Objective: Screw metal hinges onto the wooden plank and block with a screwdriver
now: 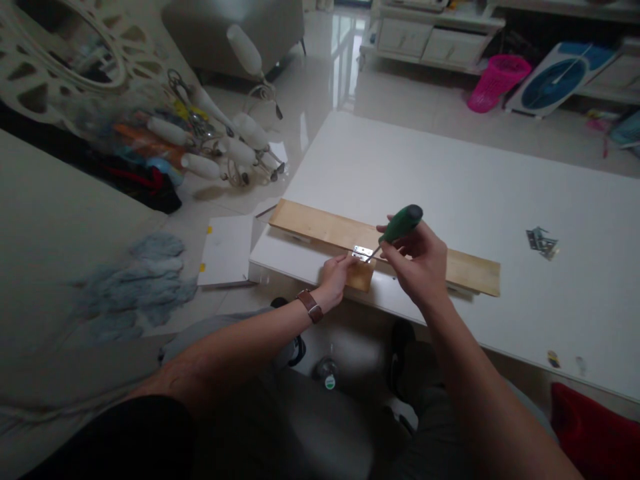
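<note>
A long wooden board [320, 225] lies along the near edge of a white table [450, 180]. A small wooden block [361, 278] sits against its near side, joined by a metal hinge [361, 252]. My right hand [419, 260] is closed round a green-handled screwdriver [403, 224], whose tip points down at the hinge. My left hand [336, 275], with a brown watch on the wrist, pinches the small block and hinge from the left and holds them steady.
A small pile of metal hinges or screws [541, 241] lies on the table at the right. A white panel [226, 251] lies on the floor at the left, beside a chandelier with white lamps [227, 143]. A pink basket [497, 81] and a fan stand far back.
</note>
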Tool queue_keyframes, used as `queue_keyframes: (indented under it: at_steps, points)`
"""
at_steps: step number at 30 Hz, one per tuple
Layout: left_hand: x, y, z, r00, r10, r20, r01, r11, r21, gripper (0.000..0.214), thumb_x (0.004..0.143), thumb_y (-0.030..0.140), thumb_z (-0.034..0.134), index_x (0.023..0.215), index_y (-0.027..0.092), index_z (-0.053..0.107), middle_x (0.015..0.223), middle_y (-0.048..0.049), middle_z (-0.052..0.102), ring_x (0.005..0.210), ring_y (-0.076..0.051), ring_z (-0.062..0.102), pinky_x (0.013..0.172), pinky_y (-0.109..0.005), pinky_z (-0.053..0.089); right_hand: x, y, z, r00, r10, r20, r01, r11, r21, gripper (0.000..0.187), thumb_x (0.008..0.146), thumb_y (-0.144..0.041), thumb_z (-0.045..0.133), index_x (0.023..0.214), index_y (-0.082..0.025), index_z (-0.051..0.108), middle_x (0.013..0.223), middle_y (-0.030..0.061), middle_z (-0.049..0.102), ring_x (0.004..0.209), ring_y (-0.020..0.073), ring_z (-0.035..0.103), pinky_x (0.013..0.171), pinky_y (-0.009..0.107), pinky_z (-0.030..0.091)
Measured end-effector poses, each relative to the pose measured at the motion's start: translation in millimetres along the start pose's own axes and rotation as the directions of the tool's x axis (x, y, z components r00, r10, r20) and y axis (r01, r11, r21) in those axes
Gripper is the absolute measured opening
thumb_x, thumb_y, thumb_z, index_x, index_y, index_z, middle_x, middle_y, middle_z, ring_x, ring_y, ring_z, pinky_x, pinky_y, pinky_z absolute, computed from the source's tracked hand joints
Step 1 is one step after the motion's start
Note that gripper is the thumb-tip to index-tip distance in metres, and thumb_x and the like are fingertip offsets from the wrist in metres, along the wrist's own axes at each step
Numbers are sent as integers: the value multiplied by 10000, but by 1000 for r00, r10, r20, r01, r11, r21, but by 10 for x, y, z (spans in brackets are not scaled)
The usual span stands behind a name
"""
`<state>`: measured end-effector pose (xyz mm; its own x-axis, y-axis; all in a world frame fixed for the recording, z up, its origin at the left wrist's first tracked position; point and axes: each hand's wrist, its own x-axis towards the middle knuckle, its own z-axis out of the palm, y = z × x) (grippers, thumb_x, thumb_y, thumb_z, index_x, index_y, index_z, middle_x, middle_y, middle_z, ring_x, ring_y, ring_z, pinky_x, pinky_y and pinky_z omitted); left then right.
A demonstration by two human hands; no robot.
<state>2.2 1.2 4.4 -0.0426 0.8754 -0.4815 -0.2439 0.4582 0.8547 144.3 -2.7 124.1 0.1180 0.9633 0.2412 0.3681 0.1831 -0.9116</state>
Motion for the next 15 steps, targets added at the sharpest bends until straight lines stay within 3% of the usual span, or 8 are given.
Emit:
queue_keyframes:
  at_steps: [4,10,15]
  points:
    - [-10,9,-2,1000,7,13,-7,1000,-21,233,696,416,775,773,199,807,776,-35,742,775,-215,604,729,-327,396,2,20,4,1000,2,-3,-2,1000,26,298,801,-267,750,1097,-230,736,990,29,801,638,153,703,538,300,539]
    - [-1,11,-13,1000,24,4,-24,1000,9,215,692,414,774,728,202,785,762,-31,732,810,-221,607,757,-325,397,6,78,34,993,-25,-111,18,997,-69,262,778,-300,818,1015,-239,728,812,-14,705,601,139,621,529,302,494]
    - [4,14,-2,1000,22,6,-22,1000,-7,212,676,410,788,737,207,795,803,-39,754,836,-224,620,768,-323,410,16,45,20,997,18,-81,-20,999,-34,256,777,-295,798,1011,-236,710,881,-2,743,598,132,631,498,286,489]
